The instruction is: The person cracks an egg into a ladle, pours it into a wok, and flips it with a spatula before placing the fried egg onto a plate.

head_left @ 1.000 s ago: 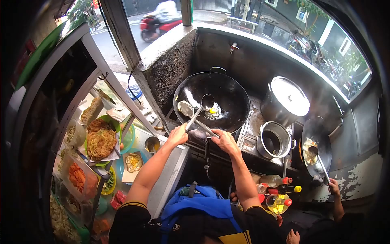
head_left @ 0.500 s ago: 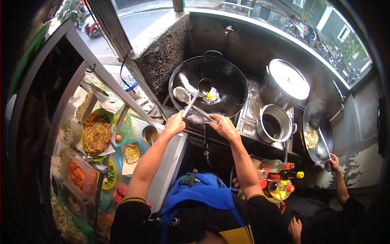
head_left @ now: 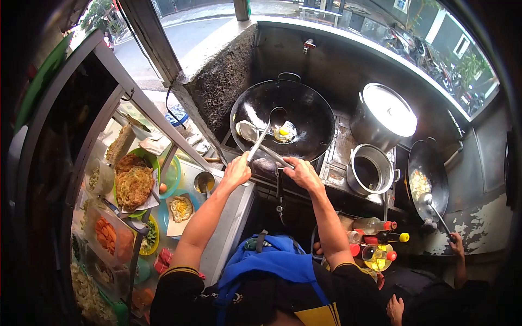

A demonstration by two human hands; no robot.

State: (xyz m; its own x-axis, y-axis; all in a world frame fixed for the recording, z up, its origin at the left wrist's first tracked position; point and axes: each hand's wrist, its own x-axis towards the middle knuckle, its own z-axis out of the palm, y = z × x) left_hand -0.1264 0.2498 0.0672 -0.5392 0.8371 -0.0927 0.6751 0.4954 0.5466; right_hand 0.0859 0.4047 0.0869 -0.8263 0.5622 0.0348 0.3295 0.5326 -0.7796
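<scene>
My left hand (head_left: pixel 237 170) is closed around the handle of a dark-bowled ladle (head_left: pixel 278 115). My right hand (head_left: pixel 302 173) grips a spatula (head_left: pixel 249 131) with a broad, rounded metal head. The two handles cross over the near rim of a large black wok (head_left: pixel 312 122). Inside it, a frying egg (head_left: pixel 285 132) with a yellow yolk and whitish edges lies just below the ladle bowl. The spatula head rests near the wok's left side, apart from the egg.
Right of the wok stand a lidded pot (head_left: pixel 375 122) and a smaller open pot (head_left: pixel 356 176). A co-worker's hand (head_left: pixel 457 244) holds a turner in a second wok (head_left: pixel 437 174). Sauce bottles (head_left: pixel 375 224) are nearer. On the left counter are a fried egg on paper (head_left: pixel 180 208) and omelettes (head_left: pixel 135 187).
The view has shifted slightly. My hands keep their crossed hold, with the ladle still close to the egg. The co-worker's turner and hand have moved down, toward the near side of the second wok.
</scene>
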